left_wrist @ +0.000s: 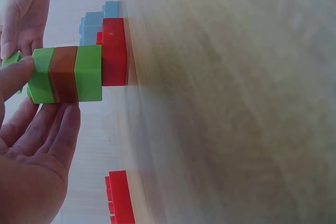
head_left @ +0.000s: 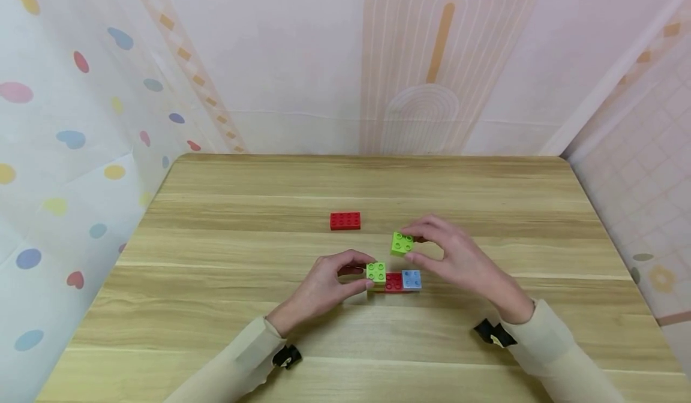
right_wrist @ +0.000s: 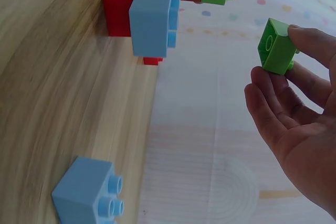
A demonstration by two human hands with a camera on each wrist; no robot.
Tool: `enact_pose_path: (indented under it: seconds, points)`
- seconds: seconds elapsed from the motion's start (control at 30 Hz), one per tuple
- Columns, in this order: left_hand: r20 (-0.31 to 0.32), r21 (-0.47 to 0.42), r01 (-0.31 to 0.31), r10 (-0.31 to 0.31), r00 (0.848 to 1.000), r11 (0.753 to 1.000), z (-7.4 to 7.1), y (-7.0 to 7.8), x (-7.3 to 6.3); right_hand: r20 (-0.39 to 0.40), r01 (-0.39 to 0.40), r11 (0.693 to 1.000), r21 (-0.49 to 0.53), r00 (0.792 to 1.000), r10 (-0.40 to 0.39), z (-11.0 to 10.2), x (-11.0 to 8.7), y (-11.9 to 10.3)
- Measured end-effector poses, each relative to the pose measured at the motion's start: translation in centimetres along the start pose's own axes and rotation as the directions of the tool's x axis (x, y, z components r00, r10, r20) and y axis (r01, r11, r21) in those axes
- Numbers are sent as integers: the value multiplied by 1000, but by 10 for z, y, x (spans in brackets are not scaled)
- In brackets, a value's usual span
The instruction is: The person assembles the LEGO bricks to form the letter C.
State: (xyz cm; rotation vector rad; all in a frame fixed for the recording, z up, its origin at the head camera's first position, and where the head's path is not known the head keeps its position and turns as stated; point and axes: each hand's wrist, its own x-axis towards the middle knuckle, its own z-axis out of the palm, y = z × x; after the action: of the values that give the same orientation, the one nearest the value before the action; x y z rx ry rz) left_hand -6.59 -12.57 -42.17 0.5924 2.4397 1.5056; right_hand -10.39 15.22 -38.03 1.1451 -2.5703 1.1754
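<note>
Between thumb and fingers, my right hand [head_left: 466, 262] holds a light green building brick [right_wrist: 277, 46] in the air, its hollow underside tilted into view. My left hand [head_left: 321, 283] pinches a stack of building bricks, with a green brick [left_wrist: 41, 75] on top, a brown brick [left_wrist: 64, 74] in the middle and a green brick [left_wrist: 88, 73] below. This stack stands on one end of a red brick [left_wrist: 114, 51] on the table. A light blue brick [head_left: 411, 279] sits on the red brick's other end, with red studs showing between.
Farther back on the wooden table [head_left: 243, 211] lies a separate red brick [head_left: 345, 220]. Another light blue brick [right_wrist: 84, 190] shows in the right wrist view; in the head view my right hand seems to hide it. Patterned cloth [head_left: 297, 61] hangs behind the table.
</note>
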Motion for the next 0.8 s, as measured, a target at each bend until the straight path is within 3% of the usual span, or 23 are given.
enact_pose_path:
  seconds: [0.8]
  points:
    - [3, 8, -34, 34, 999, 999, 0, -2, 3, 47, 24, 997, 78, 998, -28, 14, 3, -11]
